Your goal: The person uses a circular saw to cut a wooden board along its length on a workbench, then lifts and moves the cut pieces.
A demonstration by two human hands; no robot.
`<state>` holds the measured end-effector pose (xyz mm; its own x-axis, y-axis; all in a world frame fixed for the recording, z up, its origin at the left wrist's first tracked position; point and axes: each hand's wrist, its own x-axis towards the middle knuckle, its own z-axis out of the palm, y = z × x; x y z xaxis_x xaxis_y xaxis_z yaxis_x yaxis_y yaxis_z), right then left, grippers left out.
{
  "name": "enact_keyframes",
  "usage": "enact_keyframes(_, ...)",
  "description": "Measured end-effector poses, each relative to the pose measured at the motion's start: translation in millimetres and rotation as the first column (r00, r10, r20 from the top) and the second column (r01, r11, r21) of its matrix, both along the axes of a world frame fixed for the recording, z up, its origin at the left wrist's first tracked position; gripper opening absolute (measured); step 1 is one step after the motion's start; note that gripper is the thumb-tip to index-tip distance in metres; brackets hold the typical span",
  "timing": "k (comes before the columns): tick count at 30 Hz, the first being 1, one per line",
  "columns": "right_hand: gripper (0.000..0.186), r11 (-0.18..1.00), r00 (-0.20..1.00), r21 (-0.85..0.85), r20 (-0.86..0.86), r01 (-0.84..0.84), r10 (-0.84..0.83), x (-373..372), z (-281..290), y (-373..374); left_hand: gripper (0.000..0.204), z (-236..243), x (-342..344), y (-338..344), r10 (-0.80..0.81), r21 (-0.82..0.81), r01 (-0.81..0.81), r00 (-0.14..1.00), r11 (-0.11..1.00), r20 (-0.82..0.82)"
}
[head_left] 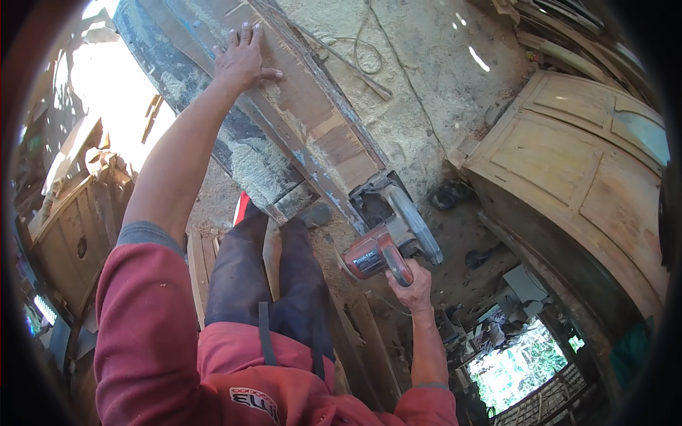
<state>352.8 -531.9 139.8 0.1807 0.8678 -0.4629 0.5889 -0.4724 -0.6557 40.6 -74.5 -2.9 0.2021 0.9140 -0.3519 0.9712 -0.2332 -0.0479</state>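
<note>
My right hand (413, 285) is wrapped round the rear handle of a red and grey circular saw (371, 254). The saw's base plate rests at the near end of a long, worn wooden plank (334, 138), and its blade guard faces right. Farther up the plank, my left hand (243, 59) lies flat with the fingers spread, pressing on the wood. Sawdust covers the dark bench top (259, 167) under and left of the plank. The saw's body hides the blade and the plank's end.
A large panelled wooden cabinet piece (568, 135) stands at the right. A stick (362, 82) and a thin cord (412, 85) lie on the dusty floor beyond the plank. Wooden panels (82, 245) lean at the left. Scrap boards (362, 341) lie by my legs.
</note>
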Motion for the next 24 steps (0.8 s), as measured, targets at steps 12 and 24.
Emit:
enact_keyframes(12,0.029,1.000,0.998,0.007,-0.066,0.008,-0.008,-13,-15,27,0.134,9,2,-1,0.004,-0.019,-0.004,1.000,1.000,0.004)
enact_keyframes(24,0.027,0.999,0.999,0.046,-0.048,-0.014,0.016,-22,-15,47,0.132,7,2,-2,0.013,-0.014,-0.013,1.000,1.000,0.023)
